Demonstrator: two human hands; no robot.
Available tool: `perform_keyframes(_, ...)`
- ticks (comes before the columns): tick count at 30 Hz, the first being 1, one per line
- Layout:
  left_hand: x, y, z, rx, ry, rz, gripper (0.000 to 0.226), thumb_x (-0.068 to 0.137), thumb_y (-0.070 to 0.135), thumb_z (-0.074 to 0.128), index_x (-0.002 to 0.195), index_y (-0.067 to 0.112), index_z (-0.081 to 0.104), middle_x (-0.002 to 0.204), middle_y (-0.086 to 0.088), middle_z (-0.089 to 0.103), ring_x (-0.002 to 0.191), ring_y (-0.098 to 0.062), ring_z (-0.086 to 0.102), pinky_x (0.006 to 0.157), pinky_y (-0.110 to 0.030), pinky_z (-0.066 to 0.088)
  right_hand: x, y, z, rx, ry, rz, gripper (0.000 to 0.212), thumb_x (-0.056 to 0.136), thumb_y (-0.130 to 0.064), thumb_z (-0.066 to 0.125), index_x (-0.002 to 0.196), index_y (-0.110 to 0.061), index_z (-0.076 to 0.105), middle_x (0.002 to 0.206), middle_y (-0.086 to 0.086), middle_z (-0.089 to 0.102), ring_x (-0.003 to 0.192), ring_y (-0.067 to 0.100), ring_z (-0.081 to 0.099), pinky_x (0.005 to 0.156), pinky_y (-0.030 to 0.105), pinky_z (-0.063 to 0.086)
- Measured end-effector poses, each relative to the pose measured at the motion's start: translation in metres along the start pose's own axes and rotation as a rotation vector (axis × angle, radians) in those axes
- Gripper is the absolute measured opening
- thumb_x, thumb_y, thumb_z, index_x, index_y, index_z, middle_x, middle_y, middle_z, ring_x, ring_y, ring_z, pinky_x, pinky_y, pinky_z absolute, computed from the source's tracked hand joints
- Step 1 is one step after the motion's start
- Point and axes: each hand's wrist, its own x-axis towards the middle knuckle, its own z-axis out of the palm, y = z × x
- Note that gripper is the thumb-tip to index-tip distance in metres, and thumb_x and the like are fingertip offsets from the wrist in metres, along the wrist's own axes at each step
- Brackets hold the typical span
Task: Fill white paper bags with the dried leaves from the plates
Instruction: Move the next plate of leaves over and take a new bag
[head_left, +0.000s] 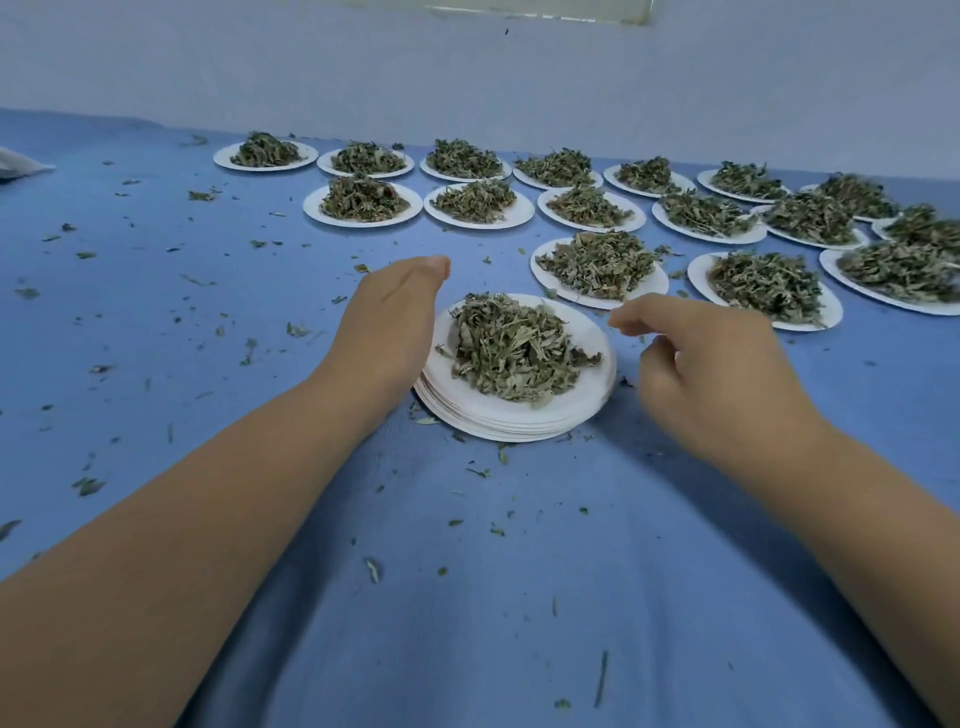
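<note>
Both hands flank a stack of round white paper plates (519, 423) on the blue cloth-covered surface (519, 597) — my left hand (395, 322) straight-fingered, close against the stack's left side, my right hand (711, 374) just beside its right rim, fingers loosely curled, holding nothing. A heap of dried green leaves (514, 348) sits on the top plate. Beyond my right hand stand rows of leaf-laden white plates (654, 291) — loose leaf scraps (88, 486) lie scattered around.

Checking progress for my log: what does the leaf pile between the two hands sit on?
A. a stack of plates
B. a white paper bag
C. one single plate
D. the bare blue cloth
A: under the leaf pile, several layered rims show along the near edge of the stack of plates.
</note>
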Motion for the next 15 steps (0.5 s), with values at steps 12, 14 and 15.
perform_keyframes(12, -0.006, -0.005, 0.011, -0.028, -0.016, 0.059, 0.039, 0.102, 0.043, 0.043, 0.135, 0.032, 0.060, 0.125, 0.018, 0.061, 0.086, 0.021, 0.055, 0.083, -0.017, 0.037, -0.004, -0.013, 0.010, 0.285, -0.201, 0.184, 0.041, 0.086, -0.008, 0.063, 0.117, -0.034, 0.062, 0.113, -0.020, 0.070, 0.109, -0.018, 0.058, 0.085, -0.006, 0.039)
perform_keyframes(14, -0.008, -0.002, 0.011, 0.017, -0.009, 0.073, 0.040, 0.103, 0.042, 0.040, 0.136, 0.031, 0.059, 0.118, 0.023, 0.060, 0.085, 0.021, 0.054, 0.085, -0.017, 0.036, -0.004, -0.012, 0.009, 0.282, -0.213, 0.205, 0.042, 0.086, -0.006, 0.061, 0.117, -0.034, 0.062, 0.114, -0.020, 0.069, 0.107, -0.017, 0.060, 0.084, -0.006, 0.039)
perform_keyframes(15, -0.010, 0.000, 0.011, 0.069, -0.007, 0.090, 0.040, 0.104, 0.042, 0.039, 0.138, 0.031, 0.057, 0.122, 0.024, 0.059, 0.092, 0.020, 0.052, 0.087, -0.018, 0.034, -0.004, -0.011, 0.008, 0.262, -0.221, 0.212, 0.043, 0.086, -0.007, 0.060, 0.119, -0.034, 0.061, 0.114, -0.020, 0.068, 0.107, -0.015, 0.060, 0.083, -0.006, 0.038)
